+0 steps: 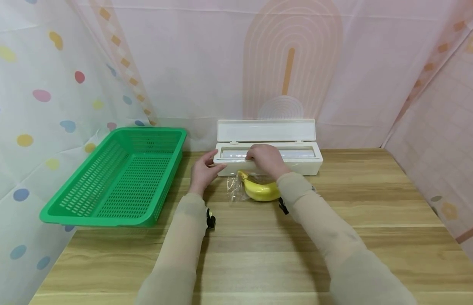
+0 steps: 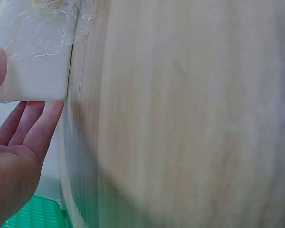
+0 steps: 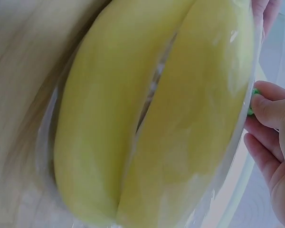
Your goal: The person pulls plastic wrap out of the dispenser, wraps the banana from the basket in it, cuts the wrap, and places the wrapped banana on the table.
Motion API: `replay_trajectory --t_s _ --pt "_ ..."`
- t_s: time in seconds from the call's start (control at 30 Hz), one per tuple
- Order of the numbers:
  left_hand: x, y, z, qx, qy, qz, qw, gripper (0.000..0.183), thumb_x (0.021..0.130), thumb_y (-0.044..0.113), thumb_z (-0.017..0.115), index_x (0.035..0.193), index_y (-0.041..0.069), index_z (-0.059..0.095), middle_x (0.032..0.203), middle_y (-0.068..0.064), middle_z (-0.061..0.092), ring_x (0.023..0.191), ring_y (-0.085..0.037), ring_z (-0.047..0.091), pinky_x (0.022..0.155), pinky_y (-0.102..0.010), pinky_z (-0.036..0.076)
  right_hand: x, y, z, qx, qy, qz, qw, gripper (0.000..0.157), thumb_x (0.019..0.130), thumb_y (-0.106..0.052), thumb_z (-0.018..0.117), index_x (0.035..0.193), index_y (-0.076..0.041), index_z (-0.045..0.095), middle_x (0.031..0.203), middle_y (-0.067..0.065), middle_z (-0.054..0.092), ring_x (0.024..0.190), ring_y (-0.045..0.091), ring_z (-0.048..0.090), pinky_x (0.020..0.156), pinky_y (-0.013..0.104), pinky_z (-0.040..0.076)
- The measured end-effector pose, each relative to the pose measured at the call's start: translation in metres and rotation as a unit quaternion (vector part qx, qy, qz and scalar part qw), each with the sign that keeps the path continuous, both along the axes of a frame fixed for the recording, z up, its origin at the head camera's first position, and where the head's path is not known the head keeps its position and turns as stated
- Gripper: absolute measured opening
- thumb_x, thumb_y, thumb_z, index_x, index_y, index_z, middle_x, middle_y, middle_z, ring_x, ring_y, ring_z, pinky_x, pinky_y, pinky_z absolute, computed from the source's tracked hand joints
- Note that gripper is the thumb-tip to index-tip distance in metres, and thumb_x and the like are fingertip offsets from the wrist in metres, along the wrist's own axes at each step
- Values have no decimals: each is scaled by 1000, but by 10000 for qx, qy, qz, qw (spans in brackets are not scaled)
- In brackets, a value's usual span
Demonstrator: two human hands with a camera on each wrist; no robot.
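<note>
A white cling film box (image 1: 236,169) lies crosswise at the back of the table, a pale roll (image 1: 232,154) inside it. My left hand (image 1: 203,173) holds its left end, with the thumb along the front and the fingers against the end face. Over the box's front edge, my right hand (image 1: 266,158) pinches a small green slider (image 3: 252,101) between thumb and forefinger; in the head view that hand hides it. Right in front of the box lie yellow bananas (image 1: 260,192), two showing in the right wrist view. Clear cling film (image 1: 234,189) covers them and runs up the box front.
The box's lid (image 1: 266,131) stands raised at the back, close to the patterned cloth wall (image 1: 206,76). A green plastic basket (image 1: 156,212) sits on the left of the wooden table (image 1: 244,262). More cloth hangs along both sides.
</note>
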State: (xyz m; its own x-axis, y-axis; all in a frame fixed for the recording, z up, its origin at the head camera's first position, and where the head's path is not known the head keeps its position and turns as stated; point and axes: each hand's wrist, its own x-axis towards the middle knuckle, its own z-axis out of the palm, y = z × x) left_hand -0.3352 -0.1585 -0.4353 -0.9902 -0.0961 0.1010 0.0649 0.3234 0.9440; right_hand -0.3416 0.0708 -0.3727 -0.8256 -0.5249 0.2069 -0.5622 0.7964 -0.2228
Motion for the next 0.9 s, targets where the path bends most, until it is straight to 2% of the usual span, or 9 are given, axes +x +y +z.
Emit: replay_trajectory --t_s 0.23,0.47,0.9 --pt "0 0 -2 -65 17 0 10000 62 83 17 82 140 14 58 133 -18 59 117 -29 59 80 -32 57 1 19 -2 -37 147 42 9999 17 94 -11 67 107 -13 77 113 3 72 108 22 65 99 36 49" --pt "-2 0 -2 -59 2 3 10000 62 83 16 82 140 14 57 131 -19 60 116 -29 59 79 -31 58 0 37 -4 -81 299 49 9995 15 93 -11 69 104 -14 78 110 3 72 104 23 66 96 38 51" --pt "-2 1 -4 -110 19 58 9999 61 83 16 82 139 14 58 128 -19 62 116 -28 60 81 -33 57 2 44 -6 -159 445 85 9988 15 92 -8 69 103 -13 79 108 4 73 103 23 67 94 38 52"
